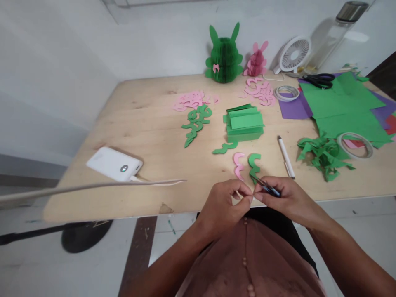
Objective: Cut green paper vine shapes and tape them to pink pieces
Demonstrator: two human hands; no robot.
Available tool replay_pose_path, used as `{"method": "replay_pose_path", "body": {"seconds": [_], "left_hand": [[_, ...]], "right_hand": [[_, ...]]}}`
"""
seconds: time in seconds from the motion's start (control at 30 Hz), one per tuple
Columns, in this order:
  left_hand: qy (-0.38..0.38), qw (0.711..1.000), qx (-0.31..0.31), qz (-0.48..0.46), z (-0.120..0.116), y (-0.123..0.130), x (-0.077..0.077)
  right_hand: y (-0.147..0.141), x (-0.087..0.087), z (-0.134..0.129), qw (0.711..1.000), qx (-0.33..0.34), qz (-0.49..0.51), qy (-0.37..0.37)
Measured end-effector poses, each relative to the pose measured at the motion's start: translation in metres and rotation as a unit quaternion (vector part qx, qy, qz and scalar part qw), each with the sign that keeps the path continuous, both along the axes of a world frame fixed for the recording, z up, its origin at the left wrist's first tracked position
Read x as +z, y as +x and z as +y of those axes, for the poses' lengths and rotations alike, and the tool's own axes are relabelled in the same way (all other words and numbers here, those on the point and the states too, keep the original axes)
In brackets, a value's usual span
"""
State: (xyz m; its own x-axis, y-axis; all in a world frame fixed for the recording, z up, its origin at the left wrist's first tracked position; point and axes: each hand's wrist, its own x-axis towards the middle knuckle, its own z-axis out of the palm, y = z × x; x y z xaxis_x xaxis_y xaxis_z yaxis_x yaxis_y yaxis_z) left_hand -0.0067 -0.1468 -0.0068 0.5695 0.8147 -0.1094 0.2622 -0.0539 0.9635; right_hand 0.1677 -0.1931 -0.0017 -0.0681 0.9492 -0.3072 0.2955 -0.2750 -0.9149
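Note:
Both my hands meet at the table's front edge, fingertips touching. My left hand (228,201) is closed in a pinch, on a tiny thing too small to name. Closed as well, my right hand (283,197) holds a slim dark pointed tool (269,188) with light-blue marks, which looks like tweezers; its tip points up and left. Just beyond the fingers lie a wavy green paper strip (254,162) and a wavy pink paper strip (238,164). Another green wavy strip (225,147) sits farther left, before a folded green paper stack (246,123).
Green (196,119) and pink paper cutouts (190,100) lie mid-table. A green paper rabbit (224,57), pink rabbit (256,61) and fan (293,53) stand behind. Rightward are a pen (286,156), green scraps (326,154), tape roll (355,145) and scissors (318,79); leftward, a power bank (113,163).

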Motion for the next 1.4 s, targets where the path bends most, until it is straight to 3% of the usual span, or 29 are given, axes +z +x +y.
{"method": "replay_pose_path", "body": {"seconds": [0.33,0.8,0.93,1.1,1.27,1.4], "left_hand": [[0.087,0.995,0.021,0.039,0.002,0.006,-0.006],[0.047,0.998,0.026,0.035,0.012,0.014,-0.015],[-0.041,0.997,0.068,-0.02,0.017,0.013,-0.019],[-0.213,0.954,0.144,-0.152,0.02,0.013,-0.018],[-0.286,0.918,0.159,-0.225,0.016,0.017,-0.016],[-0.292,0.914,0.167,-0.228,0.016,0.021,-0.015]], "right_hand": [[0.001,-0.006,-0.001,0.989,0.029,-0.123,0.075],[-0.005,-0.022,-0.005,0.98,-0.053,-0.171,0.089],[-0.003,-0.019,-0.004,0.978,-0.129,-0.135,0.095],[-0.002,-0.016,-0.013,0.982,-0.169,-0.015,0.082],[-0.012,-0.024,-0.022,0.985,-0.162,0.041,0.046],[-0.017,-0.029,-0.022,0.976,-0.206,0.062,0.044]]}}
